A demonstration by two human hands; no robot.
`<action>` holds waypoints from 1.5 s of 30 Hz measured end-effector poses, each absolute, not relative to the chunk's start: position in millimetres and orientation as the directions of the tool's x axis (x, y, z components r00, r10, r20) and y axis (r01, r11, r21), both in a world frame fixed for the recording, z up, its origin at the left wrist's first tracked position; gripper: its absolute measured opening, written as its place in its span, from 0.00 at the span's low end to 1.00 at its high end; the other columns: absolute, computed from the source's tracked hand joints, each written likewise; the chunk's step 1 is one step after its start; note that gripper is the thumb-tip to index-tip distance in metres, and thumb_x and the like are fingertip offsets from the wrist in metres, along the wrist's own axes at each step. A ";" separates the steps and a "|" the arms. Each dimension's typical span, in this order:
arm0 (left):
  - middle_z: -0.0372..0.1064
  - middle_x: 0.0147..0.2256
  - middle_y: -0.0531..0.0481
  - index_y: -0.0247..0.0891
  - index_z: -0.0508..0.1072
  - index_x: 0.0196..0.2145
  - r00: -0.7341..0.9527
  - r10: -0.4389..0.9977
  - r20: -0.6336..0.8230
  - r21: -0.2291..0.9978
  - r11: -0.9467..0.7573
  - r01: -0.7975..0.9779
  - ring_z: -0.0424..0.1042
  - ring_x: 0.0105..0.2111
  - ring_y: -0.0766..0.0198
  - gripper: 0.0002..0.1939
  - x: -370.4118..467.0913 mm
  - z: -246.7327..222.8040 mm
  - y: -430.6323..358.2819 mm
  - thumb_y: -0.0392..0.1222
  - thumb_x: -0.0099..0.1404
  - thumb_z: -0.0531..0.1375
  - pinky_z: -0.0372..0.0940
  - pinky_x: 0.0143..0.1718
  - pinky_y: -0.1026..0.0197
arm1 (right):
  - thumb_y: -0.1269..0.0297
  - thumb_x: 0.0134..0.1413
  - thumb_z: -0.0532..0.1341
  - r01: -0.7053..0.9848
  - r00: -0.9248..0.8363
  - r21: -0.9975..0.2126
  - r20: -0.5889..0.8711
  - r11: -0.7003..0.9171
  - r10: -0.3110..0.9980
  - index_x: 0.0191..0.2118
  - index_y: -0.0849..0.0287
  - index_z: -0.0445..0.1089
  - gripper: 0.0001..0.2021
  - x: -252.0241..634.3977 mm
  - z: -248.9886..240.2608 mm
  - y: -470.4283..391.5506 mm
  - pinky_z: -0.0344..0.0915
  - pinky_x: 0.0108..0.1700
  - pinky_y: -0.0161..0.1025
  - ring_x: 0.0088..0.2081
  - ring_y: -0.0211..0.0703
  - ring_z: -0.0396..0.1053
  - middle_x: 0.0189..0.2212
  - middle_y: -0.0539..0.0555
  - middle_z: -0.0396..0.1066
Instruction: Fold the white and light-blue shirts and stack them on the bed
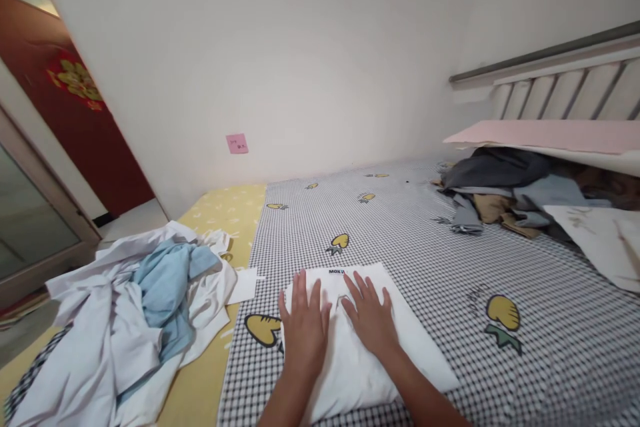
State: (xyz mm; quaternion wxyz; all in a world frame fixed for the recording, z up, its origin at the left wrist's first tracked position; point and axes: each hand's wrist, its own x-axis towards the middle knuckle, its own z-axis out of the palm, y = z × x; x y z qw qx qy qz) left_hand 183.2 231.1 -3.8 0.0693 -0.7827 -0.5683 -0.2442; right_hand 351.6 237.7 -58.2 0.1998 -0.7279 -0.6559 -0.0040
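A folded white garment [350, 373] lies flat on the checked bedsheet in front of me, with dark lettering near its far edge. My left hand [304, 327] rests on its left part, fingers stretched out and pointing away from me. On the right part lies my right hand [370, 317], palm down with the fingers spread. Between the two hands the cloth shows a small wrinkle. Neither hand grips anything.
To the left is a loose heap of white clothes [100, 327] with a light blue garment [167, 287] on top. Dark and grey clothes [495, 170] are piled at the right under a pink board [555, 137]. The bedsheet [400, 233] reaches the wall, which bears a pink note [237, 143].
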 end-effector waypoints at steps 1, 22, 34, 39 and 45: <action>0.41 0.72 0.43 0.47 0.61 0.66 0.283 0.819 0.500 0.125 -0.392 0.912 0.42 0.72 0.48 0.25 184.1 6.8 238.6 0.45 0.74 0.46 0.38 0.69 0.30 | 0.46 0.70 0.40 0.949 0.147 -0.309 0.286 -0.054 0.947 0.72 0.43 0.44 0.29 352.5 -57.4 236.6 0.39 0.69 0.65 0.73 0.54 0.41 0.73 0.49 0.41; 0.31 0.72 0.42 0.47 0.46 0.70 0.260 0.965 -0.036 0.134 -0.253 0.958 0.39 0.71 0.43 0.31 171.5 -12.4 224.3 0.52 0.73 0.46 0.47 0.64 0.26 | 0.46 0.70 0.39 0.910 0.047 -0.414 0.027 -0.031 0.999 0.72 0.39 0.41 0.28 383.0 -6.4 218.8 0.41 0.68 0.61 0.72 0.51 0.42 0.74 0.47 0.42; 0.45 0.70 0.48 0.50 0.49 0.70 0.587 0.776 0.230 0.012 -0.606 0.796 0.49 0.70 0.49 0.36 146.0 -65.7 137.5 0.45 0.69 0.58 0.46 0.69 0.33 | 0.52 0.70 0.45 0.969 0.118 -0.237 0.174 -0.075 0.978 0.68 0.40 0.55 0.24 432.8 -60.7 120.1 0.34 0.68 0.68 0.72 0.55 0.43 0.71 0.47 0.52; 0.52 0.68 0.48 0.47 0.56 0.68 0.481 0.806 0.346 0.026 -0.520 0.854 0.54 0.68 0.52 0.30 116.7 -87.0 126.1 0.44 0.70 0.56 0.52 0.68 0.41 | 0.54 0.62 0.54 0.641 0.421 -0.747 0.154 -0.173 0.894 0.58 0.50 0.70 0.21 464.9 -69.1 109.2 0.32 0.70 0.59 0.71 0.50 0.45 0.66 0.52 0.63; 0.68 0.60 0.44 0.42 0.71 0.58 0.443 0.759 0.477 0.160 -0.571 0.805 0.67 0.61 0.53 0.20 99.5 -87.7 135.8 0.37 0.69 0.56 0.64 0.57 0.47 | 0.47 0.57 0.49 0.013 0.710 -0.993 -0.071 -0.114 0.700 0.51 0.58 0.69 0.26 442.3 -86.3 62.2 0.65 0.58 0.57 0.58 0.55 0.68 0.54 0.63 0.73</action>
